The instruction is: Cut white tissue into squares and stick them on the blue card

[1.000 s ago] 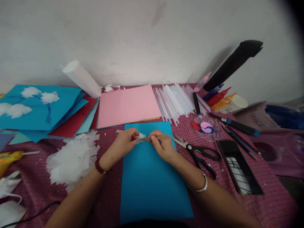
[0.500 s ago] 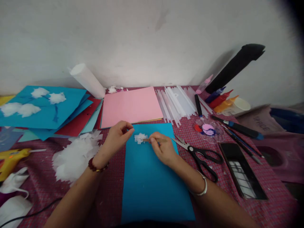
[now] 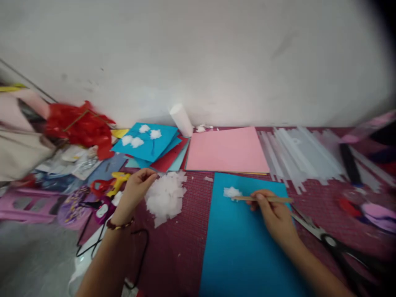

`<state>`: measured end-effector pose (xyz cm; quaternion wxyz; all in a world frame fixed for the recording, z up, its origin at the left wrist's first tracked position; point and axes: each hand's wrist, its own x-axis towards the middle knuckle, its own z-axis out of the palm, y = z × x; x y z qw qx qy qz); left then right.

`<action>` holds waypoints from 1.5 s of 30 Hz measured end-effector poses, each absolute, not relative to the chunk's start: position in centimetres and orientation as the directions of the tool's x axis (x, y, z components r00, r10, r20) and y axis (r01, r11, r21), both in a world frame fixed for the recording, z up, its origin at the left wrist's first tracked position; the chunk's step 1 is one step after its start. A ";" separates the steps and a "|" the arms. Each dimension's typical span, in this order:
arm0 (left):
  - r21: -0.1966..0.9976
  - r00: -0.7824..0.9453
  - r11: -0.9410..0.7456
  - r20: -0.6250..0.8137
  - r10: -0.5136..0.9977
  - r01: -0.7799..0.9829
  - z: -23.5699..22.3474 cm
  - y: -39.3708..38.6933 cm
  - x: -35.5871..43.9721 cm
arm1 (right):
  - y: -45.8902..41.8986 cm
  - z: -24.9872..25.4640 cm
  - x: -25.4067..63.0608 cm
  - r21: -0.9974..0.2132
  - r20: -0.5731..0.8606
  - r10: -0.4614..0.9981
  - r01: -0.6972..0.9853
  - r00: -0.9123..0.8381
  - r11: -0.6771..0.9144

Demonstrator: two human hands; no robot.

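My right hand (image 3: 274, 212) pinches a thin flat wooden stick (image 3: 280, 199). The stick's tip is at the edge of a small cluster of white paper bits (image 3: 232, 192) near the top of a blue sheet (image 3: 244, 247). My left hand (image 3: 137, 187), fingers curled with thumb and forefinger close together, hovers by the left edge of a pile of white paper squares (image 3: 165, 196). Whatever its fingertips may hold is too small to make out. Scissors (image 3: 329, 239) with black handles lie right of the blue sheet, blurred.
Behind are a pink paper stack (image 3: 227, 150), white plastic strips (image 3: 297, 152) and a white roll (image 3: 181, 119). Blue sheets with white tufts (image 3: 167, 142) lie at the back left. A yellow glue gun (image 3: 118, 181) and a black cord (image 3: 147, 247) are at left; a paint palette (image 3: 377, 214) is at right.
The view has swung left, bringing in a red bag and a pink stool. My left hand has moved left off the blue sheet to the paper pile. My right hand still holds the stick at the cluster.
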<state>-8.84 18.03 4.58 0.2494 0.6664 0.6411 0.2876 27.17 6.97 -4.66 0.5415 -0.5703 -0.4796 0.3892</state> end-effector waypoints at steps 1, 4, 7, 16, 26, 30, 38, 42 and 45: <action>0.682 -0.004 -0.054 0.084 0.996 0.729 4.5 17.9 -9.9 | 7.1 -5.0 27.4 -0.992 0.058 0.962 0.128 0.267 0.024; 0.625 0.004 -0.071 0.108 0.994 0.778 4.1 17.7 -11.6 | 7.2 -5.5 27.7 -0.991 0.021 0.949 0.134 0.313 -0.023; 0.594 0.038 -0.087 0.095 0.995 0.799 3.6 17.9 -11.4 | 7.1 -5.5 27.8 -0.990 0.011 0.946 0.140 0.324 -0.036; 0.318 0.320 -0.335 0.101 0.942 0.887 2.7 20.5 -6.7 | 7.2 -5.4 27.7 -0.990 -0.004 0.953 0.133 0.304 -0.047; 0.280 0.288 -0.344 0.223 0.931 0.896 2.9 20.5 -5.6 | 7.3 -5.1 27.6 -0.996 -0.002 0.953 0.081 0.303 -0.028; 0.479 0.195 -0.253 0.169 0.966 0.841 4.0 19.8 -5.0 | 7.4 -5.2 27.6 -0.998 -0.015 0.951 0.059 0.308 -0.034; -0.074 0.298 -0.289 0.240 0.924 0.955 2.2 20.1 -4.1 | 7.5 -4.8 27.4 -0.999 -0.005 0.951 0.036 0.309 -0.017; 0.234 0.173 -0.213 0.183 0.968 0.949 2.5 20.3 -5.0 | 7.5 -4.6 27.5 -1.000 -0.010 0.951 0.024 0.308 -0.019; 0.593 0.060 -0.108 0.100 0.993 0.798 3.8 19.7 -5.6 | 7.5 -4.6 27.6 -1.000 -0.022 0.953 0.014 0.301 -0.028</action>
